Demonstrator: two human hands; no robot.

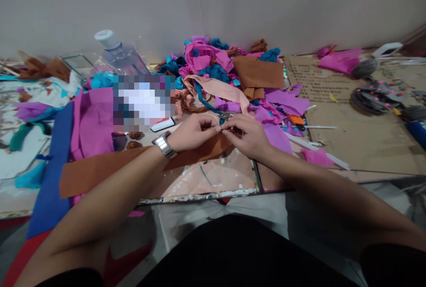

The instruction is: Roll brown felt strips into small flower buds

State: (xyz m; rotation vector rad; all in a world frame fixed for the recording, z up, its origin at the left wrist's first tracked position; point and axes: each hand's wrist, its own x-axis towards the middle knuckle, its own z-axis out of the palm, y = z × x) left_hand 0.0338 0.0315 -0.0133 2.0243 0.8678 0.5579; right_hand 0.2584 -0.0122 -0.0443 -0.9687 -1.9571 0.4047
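A long brown paper strip [109,167] lies across the table from the left to the middle. My left hand [192,131], with a metal watch [164,145] on the wrist, pinches the strip's right end with closed fingers. My right hand [246,136] meets it from the right, fingers also pinched on that same end of the brown paper. Both hands touch each other at the fingertips. What lies right under the fingers is hidden.
A heap of pink, blue, purple and brown paper scraps [219,69] fills the back. A clear plastic bottle [121,56] lies at the back left. Blue paper [49,180] and magenta paper [93,123] cover the left. Cardboard [359,136] with white strips and dark wire bundles [376,96] is on the right.
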